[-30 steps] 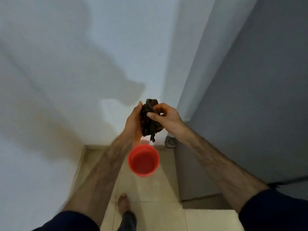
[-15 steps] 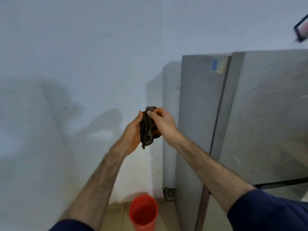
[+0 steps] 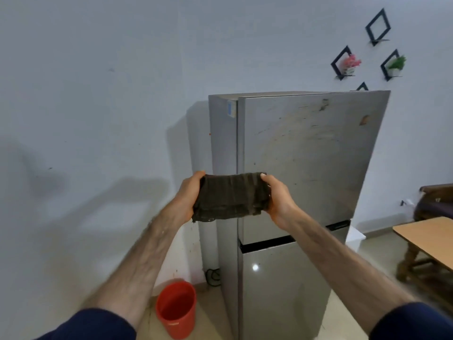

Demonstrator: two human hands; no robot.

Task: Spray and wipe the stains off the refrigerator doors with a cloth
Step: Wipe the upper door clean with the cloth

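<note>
A dark brown cloth (image 3: 230,196) is stretched flat between my two hands at chest height. My left hand (image 3: 188,195) grips its left end and my right hand (image 3: 278,197) grips its right end. Behind the cloth stands a tall silver refrigerator (image 3: 306,155) with an upper door and a lower door (image 3: 282,290). The upper door carries brown smears and streaks, heaviest near its top right. The cloth is a short way in front of the fridge and does not touch it. No spray bottle is in view.
A red bucket (image 3: 176,310) stands on the tiled floor left of the fridge, near the white wall (image 3: 98,94). A wooden table (image 3: 431,239) and a dark chair (image 3: 436,202) are at the right. Black diamond wall shelves (image 3: 345,62) with small plants hang above.
The view has lifted from the floor and bucket up to the fridge front. The bunched cloth has been pulled out wide and flat as my hands moved apart.
</note>
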